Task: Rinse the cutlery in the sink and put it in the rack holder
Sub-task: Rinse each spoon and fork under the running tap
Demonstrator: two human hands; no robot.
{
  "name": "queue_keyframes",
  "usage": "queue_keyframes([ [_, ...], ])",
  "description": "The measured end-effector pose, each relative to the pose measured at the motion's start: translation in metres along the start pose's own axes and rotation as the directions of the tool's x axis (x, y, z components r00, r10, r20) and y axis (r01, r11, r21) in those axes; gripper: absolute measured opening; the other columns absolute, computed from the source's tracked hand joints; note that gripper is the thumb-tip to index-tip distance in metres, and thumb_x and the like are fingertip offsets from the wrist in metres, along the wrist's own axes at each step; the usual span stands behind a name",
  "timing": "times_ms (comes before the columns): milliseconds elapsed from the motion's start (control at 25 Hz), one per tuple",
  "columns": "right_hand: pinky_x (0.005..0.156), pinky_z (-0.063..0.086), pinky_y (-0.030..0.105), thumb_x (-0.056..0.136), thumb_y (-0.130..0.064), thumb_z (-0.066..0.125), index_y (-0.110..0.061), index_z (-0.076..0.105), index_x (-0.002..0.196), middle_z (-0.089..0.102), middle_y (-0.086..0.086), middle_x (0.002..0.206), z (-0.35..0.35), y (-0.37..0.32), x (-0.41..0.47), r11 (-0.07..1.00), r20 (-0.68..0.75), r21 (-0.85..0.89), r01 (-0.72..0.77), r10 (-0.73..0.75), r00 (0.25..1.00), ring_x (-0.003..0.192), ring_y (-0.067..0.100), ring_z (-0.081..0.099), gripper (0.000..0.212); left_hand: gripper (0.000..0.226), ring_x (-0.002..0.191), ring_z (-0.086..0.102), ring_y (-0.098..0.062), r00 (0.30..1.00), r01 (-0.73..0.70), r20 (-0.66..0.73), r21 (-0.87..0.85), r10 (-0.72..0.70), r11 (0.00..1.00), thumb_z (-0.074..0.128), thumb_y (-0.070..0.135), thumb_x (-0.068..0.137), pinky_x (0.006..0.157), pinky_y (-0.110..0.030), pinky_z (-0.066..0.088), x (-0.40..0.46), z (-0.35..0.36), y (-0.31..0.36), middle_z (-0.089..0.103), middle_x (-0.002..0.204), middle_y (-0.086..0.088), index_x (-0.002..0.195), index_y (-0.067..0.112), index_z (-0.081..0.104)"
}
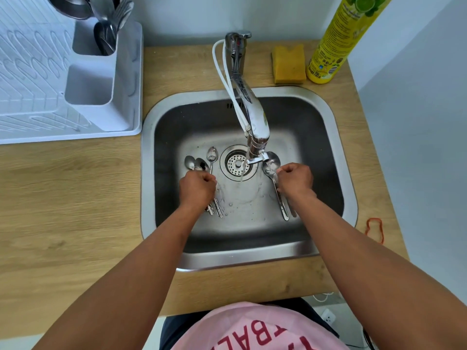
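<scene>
In the steel sink [336,173], three small spoons [202,164] lie left of the drain [237,164], bowls pointing away from me. My left hand [197,189] is closed over their handles. To the right of the drain lies a large spoon [271,164], its bowl under the faucet tip. My right hand [295,179] is closed around its handle. A thin stream of water runs from the faucet [255,122] onto the drain. The white rack holder [101,69] stands at the upper left, with several pieces of cutlery [111,24] in its far compartment.
A white dish rack [30,79] sits left of the holder on the wooden counter [63,210]. A yellow sponge [289,64] and a yellow detergent bottle [333,44] stand behind the sink. An orange rubber band [375,229] lies right of the sink.
</scene>
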State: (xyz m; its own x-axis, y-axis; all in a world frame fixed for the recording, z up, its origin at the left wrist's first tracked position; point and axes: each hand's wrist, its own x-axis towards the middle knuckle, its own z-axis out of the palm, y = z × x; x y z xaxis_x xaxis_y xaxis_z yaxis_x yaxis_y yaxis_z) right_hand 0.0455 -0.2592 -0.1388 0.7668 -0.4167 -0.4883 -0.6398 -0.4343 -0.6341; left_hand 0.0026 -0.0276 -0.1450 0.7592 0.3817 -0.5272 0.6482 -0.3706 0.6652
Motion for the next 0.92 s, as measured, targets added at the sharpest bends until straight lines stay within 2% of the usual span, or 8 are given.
queue_keyframes([
  [120,0.077,0.055,0.025,0.081,-0.014,0.076,-0.024,0.066,0.055,0.072,-0.002,0.072,0.006,0.005,0.01,0.997,-0.048,-0.067,-0.028,0.025,0.999,0.083,0.024,0.074,0.029,0.015,0.083,0.075,-0.031,0.996,-0.003,-0.094,0.126,0.015,0.992,0.069,0.012,0.088,0.078,-0.038,0.063,0.0,0.0,-0.002,0.081,0.089,-0.009,0.085,0.016,0.083],
  [200,0.073,0.047,0.02,0.08,-0.019,0.081,-0.023,0.069,0.058,0.072,-0.002,0.071,0.01,0.01,0.012,0.995,-0.038,-0.089,-0.048,0.045,0.998,0.083,0.022,0.073,0.026,0.016,0.085,0.074,-0.028,0.991,0.017,-0.135,0.153,0.004,0.988,0.067,0.015,0.088,0.076,-0.035,0.062,0.0,0.0,0.0,0.08,0.09,-0.007,0.084,0.018,0.083],
  [320,0.075,0.046,0.02,0.081,-0.022,0.08,-0.016,0.079,0.075,0.079,0.007,0.087,0.011,0.016,0.011,0.987,-0.022,-0.153,-0.051,0.048,0.999,0.089,0.027,0.073,0.009,0.014,0.081,0.071,-0.027,0.99,0.033,-0.143,0.187,-0.006,0.982,0.068,0.02,0.088,0.067,-0.027,0.052,0.002,0.002,0.001,0.08,0.09,-0.006,0.085,0.02,0.082],
  [400,0.074,0.045,0.022,0.083,-0.023,0.079,-0.013,0.079,0.081,0.079,0.01,0.092,0.01,0.018,0.008,0.976,-0.032,-0.219,-0.007,0.0,0.999,0.091,0.031,0.072,0.01,0.012,0.084,0.071,-0.029,0.992,0.037,-0.129,0.221,-0.009,0.975,0.072,0.027,0.09,0.067,-0.026,0.046,0.006,0.004,0.001,0.079,0.093,-0.008,0.088,0.021,0.081],
  [560,0.075,0.049,0.027,0.086,-0.023,0.075,-0.015,0.078,0.086,0.079,0.009,0.092,0.014,0.006,-0.007,0.968,-0.03,-0.201,0.148,-0.157,0.987,0.089,0.029,0.07,0.008,0.019,0.099,0.071,-0.035,0.993,0.054,-0.119,0.363,-0.011,0.93,0.071,0.036,0.089,0.077,-0.034,0.053,0.014,0.012,0.003,0.077,0.102,-0.012,0.097,0.019,0.076],
  [680,0.073,0.044,0.023,0.085,-0.025,0.075,-0.018,0.079,0.087,0.078,0.001,0.085,0.029,-0.009,-0.025,0.958,0.081,-0.127,0.256,-0.247,0.966,0.079,0.017,0.065,0.009,0.02,0.1,0.071,-0.038,0.995,0.049,-0.104,0.467,0.0,0.883,0.066,0.027,0.09,0.074,-0.035,0.051,0.016,0.018,0.005,0.075,0.107,-0.016,0.101,0.012,0.072],
  [800,0.067,0.045,0.02,0.085,-0.026,0.076,-0.023,0.075,0.08,0.07,-0.011,0.073,0.05,-0.022,-0.04,0.957,0.255,-0.052,0.285,-0.263,0.93,0.07,0.007,0.064,0.006,0.022,0.097,0.07,-0.038,0.994,0.096,-0.081,0.408,-0.069,0.908,0.066,0.023,0.086,0.073,-0.034,0.05,0.018,0.018,0.008,0.073,0.103,-0.016,0.102,0.009,0.071],
  [920,0.086,0.058,0.042,0.09,-0.026,0.072,-0.028,0.071,0.079,0.077,0.004,0.089,0.065,-0.031,-0.046,0.962,0.395,-0.022,0.272,-0.242,0.886,0.087,0.025,0.074,0.012,0.025,0.078,0.068,-0.033,0.996,0.087,-0.027,0.338,-0.083,0.937,0.069,0.035,0.079,0.06,-0.027,0.046,0.016,0.016,0.008,0.069,0.082,-0.009,0.083,0.01,0.071],
])
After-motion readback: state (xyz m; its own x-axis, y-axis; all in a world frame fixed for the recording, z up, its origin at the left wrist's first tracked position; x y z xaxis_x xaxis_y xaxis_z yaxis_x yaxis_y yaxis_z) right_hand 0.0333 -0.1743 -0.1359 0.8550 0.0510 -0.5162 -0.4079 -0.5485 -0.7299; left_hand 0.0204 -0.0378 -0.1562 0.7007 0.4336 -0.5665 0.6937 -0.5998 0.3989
